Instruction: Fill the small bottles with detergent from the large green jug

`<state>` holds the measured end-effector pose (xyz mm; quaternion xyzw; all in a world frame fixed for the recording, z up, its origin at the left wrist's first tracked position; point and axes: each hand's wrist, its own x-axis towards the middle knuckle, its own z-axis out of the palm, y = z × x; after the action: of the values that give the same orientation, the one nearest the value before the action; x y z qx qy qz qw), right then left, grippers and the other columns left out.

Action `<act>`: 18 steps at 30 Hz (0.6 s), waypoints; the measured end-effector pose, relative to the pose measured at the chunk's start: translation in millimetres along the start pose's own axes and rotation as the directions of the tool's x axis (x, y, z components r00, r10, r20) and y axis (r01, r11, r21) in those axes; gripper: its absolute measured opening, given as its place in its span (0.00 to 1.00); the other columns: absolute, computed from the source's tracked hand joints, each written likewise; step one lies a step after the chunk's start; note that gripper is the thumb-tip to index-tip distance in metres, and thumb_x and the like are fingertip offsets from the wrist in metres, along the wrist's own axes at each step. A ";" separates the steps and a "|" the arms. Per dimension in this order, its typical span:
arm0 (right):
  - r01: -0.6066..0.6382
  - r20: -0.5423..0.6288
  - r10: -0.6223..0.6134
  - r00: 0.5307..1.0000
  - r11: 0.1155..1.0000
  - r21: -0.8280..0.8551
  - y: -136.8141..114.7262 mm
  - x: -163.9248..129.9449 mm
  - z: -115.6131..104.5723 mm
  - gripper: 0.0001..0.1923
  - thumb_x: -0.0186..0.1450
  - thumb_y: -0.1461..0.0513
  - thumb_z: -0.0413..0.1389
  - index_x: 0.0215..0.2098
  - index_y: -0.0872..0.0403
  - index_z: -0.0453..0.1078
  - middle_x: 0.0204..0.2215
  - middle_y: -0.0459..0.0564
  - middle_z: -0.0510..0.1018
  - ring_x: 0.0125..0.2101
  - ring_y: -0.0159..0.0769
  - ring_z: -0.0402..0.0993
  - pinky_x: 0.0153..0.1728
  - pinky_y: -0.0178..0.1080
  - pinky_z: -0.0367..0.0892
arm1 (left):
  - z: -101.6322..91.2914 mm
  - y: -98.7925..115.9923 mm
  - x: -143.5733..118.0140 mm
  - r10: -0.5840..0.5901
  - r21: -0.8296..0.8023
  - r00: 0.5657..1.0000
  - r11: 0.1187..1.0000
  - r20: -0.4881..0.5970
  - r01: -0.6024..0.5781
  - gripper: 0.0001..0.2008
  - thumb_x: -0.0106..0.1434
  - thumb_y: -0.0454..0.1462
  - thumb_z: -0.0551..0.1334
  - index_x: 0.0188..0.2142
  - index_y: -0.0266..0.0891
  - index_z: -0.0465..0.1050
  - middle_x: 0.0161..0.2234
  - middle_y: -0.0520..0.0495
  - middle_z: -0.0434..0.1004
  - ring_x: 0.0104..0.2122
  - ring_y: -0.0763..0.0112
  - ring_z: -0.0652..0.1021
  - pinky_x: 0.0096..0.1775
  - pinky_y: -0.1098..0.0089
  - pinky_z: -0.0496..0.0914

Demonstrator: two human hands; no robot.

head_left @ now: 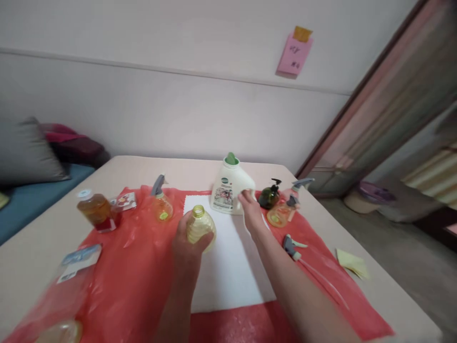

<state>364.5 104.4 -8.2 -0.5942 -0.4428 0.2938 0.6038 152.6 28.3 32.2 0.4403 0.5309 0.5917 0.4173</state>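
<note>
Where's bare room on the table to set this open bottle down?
Free: the white sheet between the left hand and right forearm, and the red plastic left of the sheet. Crowded: far right, where the white jug, dark pump bottle and orange spray bottle cluster.

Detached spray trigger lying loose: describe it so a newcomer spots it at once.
On the table, find the red plastic sheet and go to its right side, beside the right hand's forearm. The spray trigger lies flat there, grey-blue, trailing a thin clear tube. Unlike the other sprayers, it sits on no bottle.
</note>
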 end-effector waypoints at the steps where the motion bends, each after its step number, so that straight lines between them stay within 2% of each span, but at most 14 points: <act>1: -0.012 0.048 0.018 0.999 0.993 -0.121 -0.9 -15.9 -19.9 0.28 0.57 0.47 0.57 0.49 0.56 0.73 0.47 0.55 0.80 0.47 0.41 0.75 0.49 0.42 0.67 | 0.8 0.6 -0.3 -0.007 -0.008 1.000 1.000 0.006 0.007 0.33 0.42 0.42 0.72 0.51 0.43 0.73 0.43 0.47 0.78 0.42 0.60 0.77 0.44 0.62 0.71; 3: -0.027 0.143 0.085 0.986 0.931 -0.363 -4.0 -51.1 -66.8 0.24 0.55 0.50 0.60 0.46 0.53 0.76 0.43 0.54 0.82 0.43 0.42 0.77 0.47 0.42 0.68 | 2.5 1.7 -1.0 -0.022 -0.017 1.000 1.000 0.019 0.023 0.33 0.42 0.42 0.73 0.51 0.43 0.73 0.43 0.47 0.78 0.41 0.61 0.77 0.44 0.62 0.71; 4: -0.033 0.153 0.121 0.981 0.877 -0.479 -5.9 -68.4 -91.6 0.21 0.56 0.52 0.60 0.46 0.52 0.76 0.43 0.53 0.82 0.43 0.42 0.77 0.47 0.43 0.68 | 3.4 2.1 -1.6 -0.029 -0.015 0.999 0.999 0.029 0.029 0.34 0.42 0.42 0.73 0.51 0.43 0.73 0.43 0.47 0.78 0.40 0.61 0.77 0.44 0.62 0.71; 7: -0.101 0.041 0.208 0.977 0.628 -0.772 -9.7 -105.8 -156.1 0.16 0.62 0.59 0.53 0.46 0.54 0.75 0.46 0.61 0.80 0.47 0.49 0.74 0.48 0.48 0.65 | 6.6 2.2 -5.1 -0.031 0.043 0.997 0.999 0.068 0.029 0.33 0.43 0.42 0.72 0.51 0.43 0.73 0.42 0.48 0.78 0.41 0.60 0.76 0.46 0.61 0.70; 9: -0.136 -0.018 0.250 0.968 0.463 -0.876 -7.4 -114.8 -180.3 0.16 0.63 0.62 0.50 0.46 0.56 0.74 0.47 0.64 0.78 0.48 0.51 0.74 0.47 0.48 0.64 | 9.9 1.7 -9.2 -0.033 0.091 0.994 0.996 0.103 0.024 0.33 0.45 0.43 0.72 0.52 0.44 0.72 0.44 0.47 0.77 0.43 0.59 0.76 0.47 0.60 0.69; 11: -0.142 -0.038 0.292 0.956 0.342 -0.929 -0.8 -114.1 -186.9 0.15 0.62 0.64 0.51 0.45 0.57 0.73 0.45 0.64 0.79 0.45 0.51 0.76 0.42 0.46 0.66 | 14.2 1.1 -14.2 -0.041 0.142 0.990 0.990 0.138 0.021 0.32 0.46 0.43 0.71 0.53 0.46 0.71 0.47 0.47 0.77 0.45 0.57 0.76 0.48 0.58 0.69; 13: -0.138 -0.051 0.317 0.947 0.260 -0.956 6.5 -109.4 -182.3 0.13 0.62 0.66 0.51 0.43 0.57 0.73 0.42 0.62 0.80 0.41 0.49 0.78 0.37 0.43 0.66 | 18.9 0.5 -19.5 -0.050 0.171 0.983 0.985 0.176 0.019 0.32 0.48 0.44 0.70 0.54 0.47 0.70 0.47 0.47 0.77 0.46 0.57 0.76 0.48 0.58 0.69; 16: -0.145 -0.083 0.308 0.948 0.183 -0.972 7.4 -105.3 -174.1 0.11 0.63 0.68 0.49 0.40 0.58 0.72 0.38 0.61 0.80 0.38 0.46 0.79 0.35 0.41 0.65 | 24.2 -0.6 -26.3 -0.048 0.160 0.968 0.987 0.246 0.008 0.31 0.48 0.43 0.70 0.53 0.47 0.71 0.47 0.47 0.77 0.46 0.56 0.77 0.48 0.58 0.70; 18: -0.147 -0.099 0.287 0.953 0.151 -0.978 -5.5 -107.5 -173.3 0.10 0.64 0.67 0.49 0.39 0.57 0.72 0.38 0.61 0.80 0.36 0.45 0.79 0.34 0.40 0.65 | 25.9 -1.5 -29.4 -0.052 0.137 0.957 0.990 0.285 0.013 0.33 0.48 0.42 0.70 0.56 0.47 0.69 0.49 0.46 0.76 0.46 0.57 0.77 0.49 0.58 0.70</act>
<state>469.9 -70.3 -5.8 -0.8806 -0.4698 0.0601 0.0127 185.3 7.0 29.7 0.5399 0.5102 0.4777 0.4690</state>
